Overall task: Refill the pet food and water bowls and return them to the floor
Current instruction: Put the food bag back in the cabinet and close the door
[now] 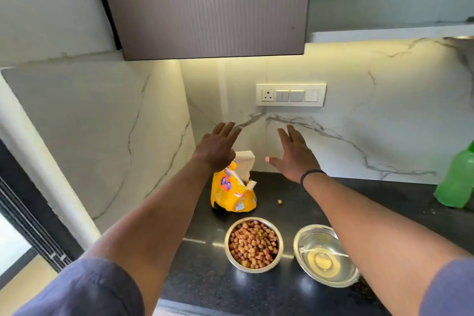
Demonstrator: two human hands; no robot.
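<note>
Two blue sleeves (84, 287) frame the near edge. Both forearms extend forward over the black counter (295, 202). The left hand (216, 147) and right hand (295, 155) are raised, fingers straight and spread, holding nothing. Below and nearer the camera, the food bowl (253, 244) holds kibble; the water bowl (325, 255) stands just beside it, partly under the right forearm. The yellow food bag (233, 194) stands under the left hand. A green bottle (457, 179) stands at far right.
</note>
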